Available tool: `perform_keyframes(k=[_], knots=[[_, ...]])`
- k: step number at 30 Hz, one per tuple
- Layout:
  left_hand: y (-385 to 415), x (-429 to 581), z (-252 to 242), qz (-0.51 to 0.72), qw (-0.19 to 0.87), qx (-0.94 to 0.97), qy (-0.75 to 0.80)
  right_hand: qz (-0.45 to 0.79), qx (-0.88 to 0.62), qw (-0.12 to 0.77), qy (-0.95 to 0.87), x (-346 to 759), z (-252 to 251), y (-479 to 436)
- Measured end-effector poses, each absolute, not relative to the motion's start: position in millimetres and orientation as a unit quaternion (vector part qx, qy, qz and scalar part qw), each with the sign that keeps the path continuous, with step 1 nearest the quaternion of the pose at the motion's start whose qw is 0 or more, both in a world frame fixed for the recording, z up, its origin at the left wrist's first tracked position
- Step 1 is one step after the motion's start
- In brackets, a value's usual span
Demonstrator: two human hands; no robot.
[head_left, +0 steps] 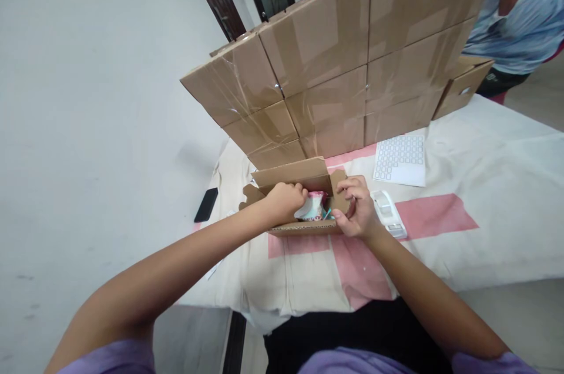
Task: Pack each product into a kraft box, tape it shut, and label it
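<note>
A small open cardboard box point(304, 231) stands on the cloth-covered table, flaps raised. Inside it lies a white packet point(314, 207) with pink and teal print, crinkled like a filled pouch. My left hand point(286, 200) reaches into the box from the left, its fingers curled closed against the packet's upper left side; the fingertips are partly hidden. On the right, my right hand point(360, 209) pinches the box's side flap point(339, 191), thumb at the front and fingers over the top.
A wall of taped cardboard boxes point(326, 63) stands behind. A white tape dispenser point(388, 214) and a sheet of printed labels point(400, 160) lie to the right. A black phone point(206, 205) lies at the left edge. Another person point(520, 22) stands at the back right.
</note>
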State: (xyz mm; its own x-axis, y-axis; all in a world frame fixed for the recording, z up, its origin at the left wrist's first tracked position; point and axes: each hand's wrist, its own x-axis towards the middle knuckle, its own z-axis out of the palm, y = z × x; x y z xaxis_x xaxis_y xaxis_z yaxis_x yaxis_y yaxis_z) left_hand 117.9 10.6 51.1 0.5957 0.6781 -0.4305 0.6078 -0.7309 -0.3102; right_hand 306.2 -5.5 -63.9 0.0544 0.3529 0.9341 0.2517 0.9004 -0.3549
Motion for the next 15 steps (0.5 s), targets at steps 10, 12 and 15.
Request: perform_keyframes(k=[10,12,15], knots=[[11,107,45,0.251,0.070,-0.898,-0.356,0.051,-0.224,0.697,-0.679,304,-64,-7],[10,108,46,0.250,0.069,-0.899,-0.353,0.058,-0.222,0.699,-0.677,304,-67,-7],[10,111,46,0.252,0.067,-0.901,-0.348,0.064,-0.229,0.700,-0.674,304,-70,-5]])
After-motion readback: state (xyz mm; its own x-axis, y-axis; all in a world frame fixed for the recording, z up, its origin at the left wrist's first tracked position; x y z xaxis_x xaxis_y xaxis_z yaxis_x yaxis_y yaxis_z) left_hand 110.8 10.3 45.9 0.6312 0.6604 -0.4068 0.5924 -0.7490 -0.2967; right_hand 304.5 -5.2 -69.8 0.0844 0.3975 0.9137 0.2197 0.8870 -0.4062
